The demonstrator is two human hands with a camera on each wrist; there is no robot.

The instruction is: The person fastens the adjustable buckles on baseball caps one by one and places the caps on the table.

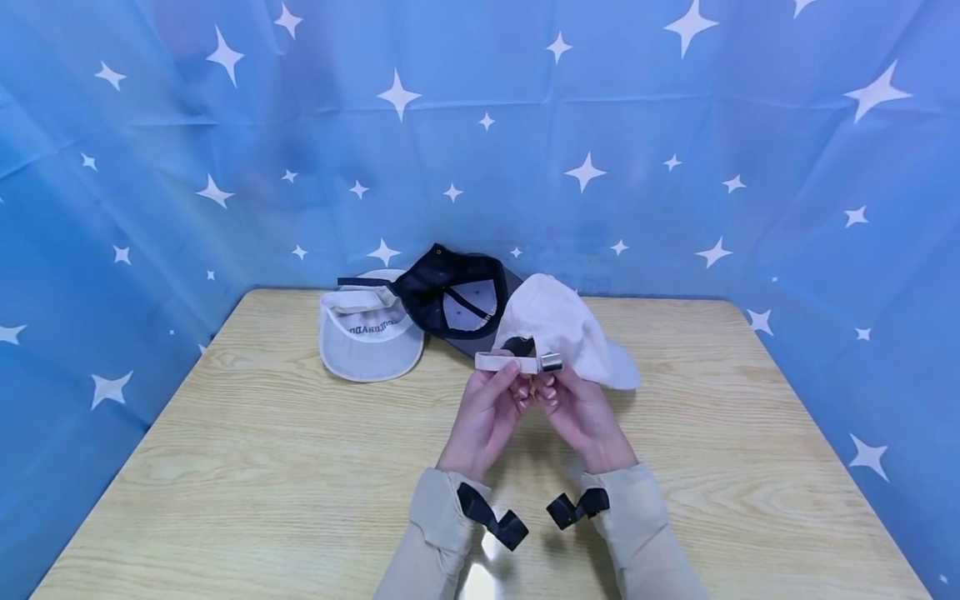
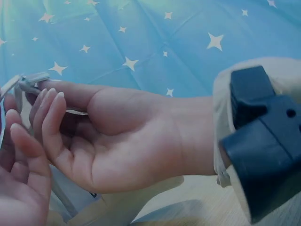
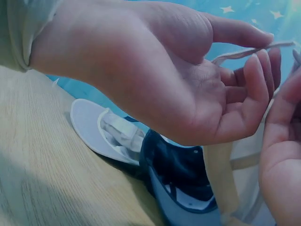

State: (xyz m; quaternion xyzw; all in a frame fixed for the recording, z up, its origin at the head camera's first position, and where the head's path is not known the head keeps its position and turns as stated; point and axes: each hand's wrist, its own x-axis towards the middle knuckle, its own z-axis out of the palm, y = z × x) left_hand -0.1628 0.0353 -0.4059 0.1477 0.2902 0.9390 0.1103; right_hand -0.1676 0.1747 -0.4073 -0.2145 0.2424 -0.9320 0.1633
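Note:
Both hands hold a white baseball cap [image 1: 558, 321] by the back, its brim pointing right in the head view. My left hand [image 1: 483, 417] pinches the cap's light strap [image 1: 489, 362], with the thumb on its front face. At the strap's right end sits a shiny metal buckle [image 1: 551, 362], where my right hand [image 1: 588, 417] has its thumb and fingers. The fingertips of both hands meet just below. In the right wrist view the strap [image 3: 235, 55] runs between the left thumb and fingers. The right hand [image 2: 127, 136] fills the left wrist view, its fingers curled at the buckle.
To the left on the wooden table [image 1: 247, 467] lies a light cap [image 1: 371, 358] with COLORADO lettering, its inside up. A black cap with grey brim [image 1: 442, 275] overlaps it and stands beside the white cap. A blue curtain with white stars [image 1: 480, 158] hangs behind.

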